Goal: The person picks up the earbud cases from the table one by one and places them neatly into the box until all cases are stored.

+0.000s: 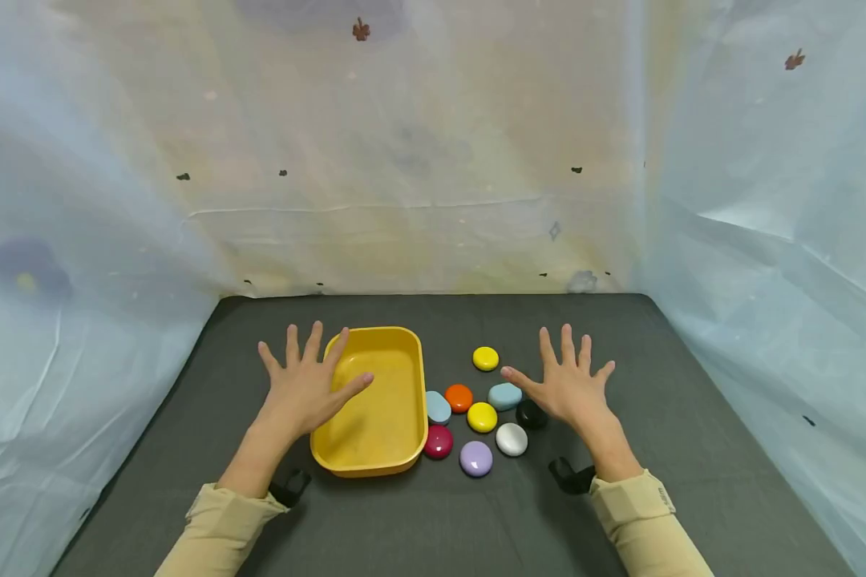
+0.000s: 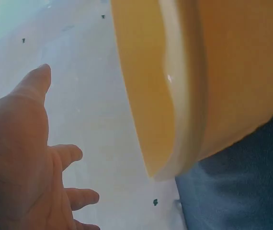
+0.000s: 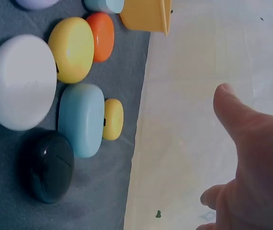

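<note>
My left hand (image 1: 299, 393) hovers with spread fingers over the left side of a yellow plastic tub (image 1: 375, 401), holding nothing. Fingers also spread, my right hand (image 1: 572, 390) is held above the right edge of a group of smooth rounded pieces. Nearest to it are a black piece (image 1: 531, 414), a light blue oblong one (image 1: 504, 397) and a yellow one (image 1: 486, 358). The group also has a white piece (image 1: 511, 439), an orange one (image 1: 459, 398), another yellow one (image 1: 482, 417), a lilac one (image 1: 475, 458), a dark red one (image 1: 438, 441) and a second light blue one (image 1: 438, 407).
A dark grey cloth (image 1: 469, 529) covers the table. Pale printed sheeting (image 1: 418, 144) rises behind it and along both sides. The dark red and one light blue piece lie right against the tub's right wall. Black straps (image 1: 572, 476) circle both wrists.
</note>
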`<state>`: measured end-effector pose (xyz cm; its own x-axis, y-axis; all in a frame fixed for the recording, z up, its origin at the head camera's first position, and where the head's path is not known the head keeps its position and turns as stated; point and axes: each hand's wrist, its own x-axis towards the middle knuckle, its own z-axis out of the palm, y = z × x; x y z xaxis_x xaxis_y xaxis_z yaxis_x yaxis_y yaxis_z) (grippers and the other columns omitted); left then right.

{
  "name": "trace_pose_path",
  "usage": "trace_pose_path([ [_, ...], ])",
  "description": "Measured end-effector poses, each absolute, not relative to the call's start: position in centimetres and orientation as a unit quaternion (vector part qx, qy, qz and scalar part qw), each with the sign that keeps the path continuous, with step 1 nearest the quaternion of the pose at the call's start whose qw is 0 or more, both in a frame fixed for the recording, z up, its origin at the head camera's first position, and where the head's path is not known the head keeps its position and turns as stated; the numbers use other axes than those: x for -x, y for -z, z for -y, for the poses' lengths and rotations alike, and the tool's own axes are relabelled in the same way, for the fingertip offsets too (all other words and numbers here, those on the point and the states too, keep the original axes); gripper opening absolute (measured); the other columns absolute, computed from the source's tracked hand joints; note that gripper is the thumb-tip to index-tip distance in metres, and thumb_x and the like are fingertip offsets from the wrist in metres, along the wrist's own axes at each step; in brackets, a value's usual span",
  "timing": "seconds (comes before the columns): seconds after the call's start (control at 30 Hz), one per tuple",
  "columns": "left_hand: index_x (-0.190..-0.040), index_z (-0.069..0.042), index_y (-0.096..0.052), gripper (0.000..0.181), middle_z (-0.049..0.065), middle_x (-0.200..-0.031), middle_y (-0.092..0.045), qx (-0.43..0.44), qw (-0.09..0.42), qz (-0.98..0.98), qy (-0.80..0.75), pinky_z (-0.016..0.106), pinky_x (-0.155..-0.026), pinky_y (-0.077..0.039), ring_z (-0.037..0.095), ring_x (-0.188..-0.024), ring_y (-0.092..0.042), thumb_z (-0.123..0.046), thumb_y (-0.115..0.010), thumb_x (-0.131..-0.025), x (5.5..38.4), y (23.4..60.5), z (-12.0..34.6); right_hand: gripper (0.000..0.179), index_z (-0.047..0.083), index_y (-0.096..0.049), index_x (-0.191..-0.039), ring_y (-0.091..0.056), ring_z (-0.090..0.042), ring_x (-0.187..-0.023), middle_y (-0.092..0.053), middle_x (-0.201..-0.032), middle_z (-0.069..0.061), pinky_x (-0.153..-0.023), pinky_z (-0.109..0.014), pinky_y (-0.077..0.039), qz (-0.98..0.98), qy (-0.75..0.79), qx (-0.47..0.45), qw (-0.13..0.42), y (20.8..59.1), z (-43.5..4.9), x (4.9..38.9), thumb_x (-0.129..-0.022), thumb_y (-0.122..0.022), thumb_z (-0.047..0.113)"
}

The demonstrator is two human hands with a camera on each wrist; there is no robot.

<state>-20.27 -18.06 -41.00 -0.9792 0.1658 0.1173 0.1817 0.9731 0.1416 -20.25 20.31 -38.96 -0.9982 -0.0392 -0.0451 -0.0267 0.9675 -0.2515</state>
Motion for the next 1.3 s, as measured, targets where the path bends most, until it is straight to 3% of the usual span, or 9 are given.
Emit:
trace_pose_path([
  [0.23, -0.157, -0.014, -0.028, 0.092, 0.027, -0.158, -0.013, 0.088, 0.075, 0.988, 0.101, 0.072, -0.098, 0.02, 0.053, -0.141, 0.005, -0.078, -0.034, -0.09, 19.7, 41.2, 17.9, 0.108, 0.003, -0.009, -0.158, 0.007, -0.054, -0.14, 0.003, -0.159, -0.028, -0.097, -0.081, 0.003, -0.988, 0.149, 0.01, 0.043, 39.4, -19.9, 19.7, -0.087, -0.046, 0.076],
  [0.43, -0.155, -0.008, -0.03, 0.078, 0.027, -0.156, -0.019, 0.082, 0.093, 0.981, 0.152, 0.075, -0.104, 0.001, 0.052, -0.141, -0.01, -0.057, -0.051, -0.098, 18.9, 41.5, 18.1, 0.101, -0.003, -0.013, -0.156, 0.004, -0.054, -0.14, 0.001, -0.157, -0.031, -0.099, -0.079, 0.001, -0.983, 0.18, -0.001, 0.044, 39.7, -20.2, 19.3, -0.092, -0.052, 0.065],
  [0.57, -0.154, -0.002, -0.03, 0.074, 0.027, -0.155, -0.023, 0.083, 0.076, 0.966, 0.232, 0.07, -0.105, -0.02, 0.05, -0.138, -0.022, -0.047, -0.054, -0.1, 18.2, 41.8, 18.5, 0.084, -0.007, -0.026, -0.151, -0.013, -0.055, -0.138, -0.012, -0.154, -0.034, -0.101, -0.075, -0.014, -0.974, 0.227, 0.002, 0.018, 40.1, -21.0, 18.9, -0.096, -0.058, 0.049],
  [0.67, -0.153, 0.001, -0.028, 0.073, 0.028, -0.155, -0.022, 0.076, 0.058, 0.954, 0.283, 0.067, -0.104, -0.027, 0.05, -0.138, -0.024, -0.045, -0.053, -0.101, 17.8, 42.0, 19.0, 0.074, -0.008, -0.034, -0.147, -0.023, -0.052, -0.136, -0.021, -0.151, -0.034, -0.102, -0.069, -0.025, -0.964, 0.267, 0.011, 0.001, 40.6, -21.5, 18.5, -0.098, -0.06, 0.04],
  [0.97, -0.153, 0.002, -0.028, 0.072, 0.026, -0.153, -0.029, 0.051, 0.056, 0.926, 0.37, 0.064, -0.106, -0.027, 0.045, -0.138, -0.027, -0.042, -0.052, -0.102, 16.7, 43.9, 19.0, 0.061, -0.005, -0.046, -0.141, -0.034, -0.046, -0.133, -0.035, -0.146, -0.029, -0.103, -0.062, -0.032, -0.944, 0.326, 0.019, -0.036, 42.0, -22.6, 17.9, -0.097, -0.064, 0.032],
  [1.3, -0.148, 0.007, -0.035, 0.058, 0.026, -0.147, -0.039, 0.061, 0.087, 0.9, 0.422, 0.059, -0.104, -0.035, 0.042, -0.135, -0.036, -0.02, -0.056, -0.102, 16.6, 45.7, 19.7, 0.057, -0.005, -0.048, -0.14, -0.039, -0.045, -0.129, -0.038, -0.143, -0.029, -0.1, -0.061, -0.036, -0.941, 0.335, 0.021, -0.045, 42.7, -23.6, 18.2, -0.096, -0.065, 0.028],
])
